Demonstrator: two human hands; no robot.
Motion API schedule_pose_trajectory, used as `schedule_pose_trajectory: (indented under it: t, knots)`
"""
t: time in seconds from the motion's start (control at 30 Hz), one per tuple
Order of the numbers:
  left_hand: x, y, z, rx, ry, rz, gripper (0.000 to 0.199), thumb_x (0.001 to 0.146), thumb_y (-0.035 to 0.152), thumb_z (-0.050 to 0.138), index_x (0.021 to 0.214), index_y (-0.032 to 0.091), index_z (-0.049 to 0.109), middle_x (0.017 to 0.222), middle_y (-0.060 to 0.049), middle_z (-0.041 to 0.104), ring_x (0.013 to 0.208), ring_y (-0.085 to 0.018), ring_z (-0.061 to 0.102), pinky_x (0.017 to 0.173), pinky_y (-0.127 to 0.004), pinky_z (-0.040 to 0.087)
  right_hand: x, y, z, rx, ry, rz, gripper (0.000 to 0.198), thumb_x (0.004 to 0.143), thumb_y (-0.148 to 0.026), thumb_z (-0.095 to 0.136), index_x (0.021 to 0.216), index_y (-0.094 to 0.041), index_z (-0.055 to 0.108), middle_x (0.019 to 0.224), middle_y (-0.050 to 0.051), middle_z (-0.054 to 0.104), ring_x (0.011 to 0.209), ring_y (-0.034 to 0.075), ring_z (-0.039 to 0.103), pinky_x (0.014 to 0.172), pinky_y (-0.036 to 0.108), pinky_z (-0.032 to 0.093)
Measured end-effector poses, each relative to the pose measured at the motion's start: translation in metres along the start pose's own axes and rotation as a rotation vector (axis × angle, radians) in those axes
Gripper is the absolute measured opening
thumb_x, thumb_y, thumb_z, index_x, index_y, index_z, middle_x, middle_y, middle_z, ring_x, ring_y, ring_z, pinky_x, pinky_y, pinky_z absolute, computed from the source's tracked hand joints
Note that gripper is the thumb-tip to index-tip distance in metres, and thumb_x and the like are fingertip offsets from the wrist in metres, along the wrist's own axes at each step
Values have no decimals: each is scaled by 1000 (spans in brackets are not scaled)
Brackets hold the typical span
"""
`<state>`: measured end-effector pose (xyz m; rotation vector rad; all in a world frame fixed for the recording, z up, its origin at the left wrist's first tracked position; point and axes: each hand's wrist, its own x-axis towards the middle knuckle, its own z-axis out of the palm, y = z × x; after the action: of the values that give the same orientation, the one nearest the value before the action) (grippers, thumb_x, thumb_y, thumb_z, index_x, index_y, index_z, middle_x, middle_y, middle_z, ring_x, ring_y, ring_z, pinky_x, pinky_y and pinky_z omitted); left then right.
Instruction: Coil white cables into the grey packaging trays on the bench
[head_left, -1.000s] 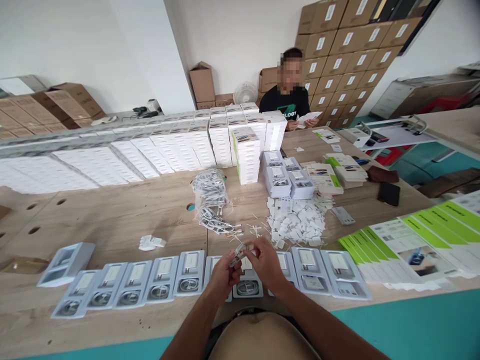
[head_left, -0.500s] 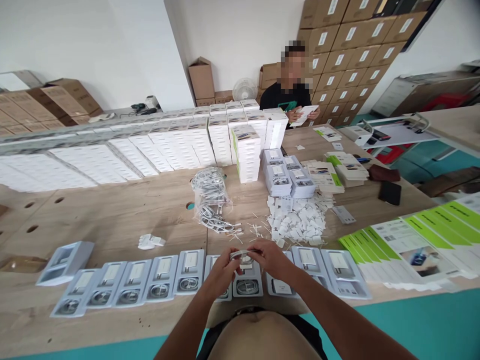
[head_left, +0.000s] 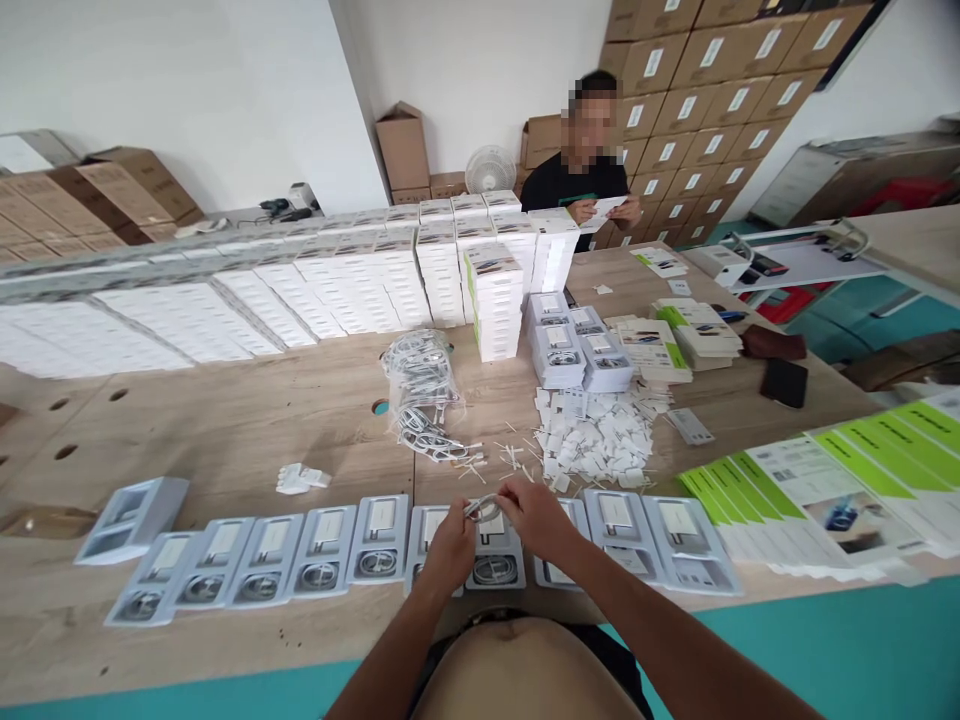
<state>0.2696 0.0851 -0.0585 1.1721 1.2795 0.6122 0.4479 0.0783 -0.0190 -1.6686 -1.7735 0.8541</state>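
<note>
Holds a slim, light-grey cable (head_left: 486, 509), wound into a loop, in the air between both hands, just above a pale, moulded tray (head_left: 519, 555). Runs lengthwise from side to side, from the left fingertips across to the right ones, tilted slightly up at the right. Cannot tell which way the plug ends point.

Pinches one side of the loop with the left hand (head_left: 452, 548) and the other with the right hand (head_left: 536, 515), near each other, both clamped on the cable.

Below the hands, in that tray: a round coil of grey cable (head_left: 493, 570). Left of the left hand: similar pale trays (head_left: 381, 542) side by side, with white chargers and coils. Right of the right hand: more trays (head_left: 694, 557), then fanned green-and-white printed sheets (head_left: 757, 482).

Beyond the hands, on the wood-grain table (head_left: 315, 410): a clear bag of grey cables (head_left: 421, 375), a heap of small white pieces (head_left: 596, 440) and stacked white boxes (head_left: 499, 312). Farthest, across the table: a seated person in a black top (head_left: 553, 188).
</note>
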Motion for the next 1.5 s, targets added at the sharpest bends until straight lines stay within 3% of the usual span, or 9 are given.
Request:
schedule_pose_trajectory:
  t: [0.33, 0.53, 0.6, 0.73, 0.87, 1.0, 1.17, 1.33, 1.5]
  knots:
    - [-2, 0, 12, -125, -57, -53, 10, 79, 31, 44, 84, 23, 47, 58, 6, 40, 47, -11, 35, 45, -23, 24, -6, 16, 38, 799, -51, 337, 27, 84, -45, 53, 83, -19, 55, 68, 0, 65, 55, 17, 64, 50, 26, 45]
    - [-4, 1, 11, -39, -153, 0, 11, 84, 29, 42, 91, 22, 47, 63, 6, 45, 51, -10, 37, 47, -22, 27, -21, 19, 18, 127, 221, 87, 24, 75, -24, 64, 98, -19, 62, 90, 5, 64, 74, 18, 58, 73, 34, 46]
    - [-4, 3, 12, 111, -207, 91, 10, 87, 28, 42, 93, 22, 48, 66, 4, 49, 58, -12, 42, 53, -23, 32, -24, 25, 1, 75, 151, 47, 31, 73, -22, 66, 104, -20, 61, 91, 3, 64, 76, 17, 58, 75, 33, 45]
    - [-4, 16, 22, 370, -384, 218, 13, 92, 25, 36, 97, 24, 48, 69, 4, 54, 61, -13, 48, 59, -25, 36, -30, 43, -37, 174, -182, 30, 15, 80, -28, 64, 93, -23, 68, 82, -1, 68, 73, 15, 59, 71, 28, 43]
    - [3, 24, 41, 453, -544, 298, 18, 93, 30, 40, 109, 24, 47, 82, 1, 63, 74, -15, 58, 70, -27, 42, -51, 73, -59, 195, -187, 155, 10, 77, -26, 67, 85, -22, 72, 71, -2, 67, 70, 15, 58, 66, 26, 42]
    - [13, 9, 52, 667, -493, 476, 29, 87, 30, 55, 115, 23, 50, 103, -4, 63, 93, -19, 59, 82, -31, 46, -86, 113, -38, 74, -75, 190, 9, 76, -22, 68, 84, -21, 72, 75, 0, 68, 69, 16, 60, 67, 27, 45]
    - [19, -25, 66, 918, -623, 709, 22, 83, 16, 55, 102, 23, 63, 119, -5, 63, 113, -23, 55, 99, -38, 39, -112, 152, 12, -277, 29, -90, 16, 87, -15, 55, 86, -20, 71, 92, 6, 69, 86, 20, 62, 78, 31, 49]
    - [17, -39, 77, 1181, -689, 916, 31, 88, 19, 52, 119, 20, 57, 118, -8, 65, 115, -24, 53, 99, -40, 35, -125, 159, 27, -512, 144, -237, 27, 93, -13, 45, 108, -19, 67, 104, 9, 66, 92, 20, 59, 84, 35, 49]
    - [18, -50, 81, 1278, -645, 948, 26, 94, 22, 46, 116, 16, 58, 112, -10, 67, 114, -26, 51, 95, -42, 34, -141, 152, 37, -593, 101, -252, 35, 89, -8, 51, 122, -17, 60, 116, 11, 66, 111, 25, 55, 99, 43, 37]
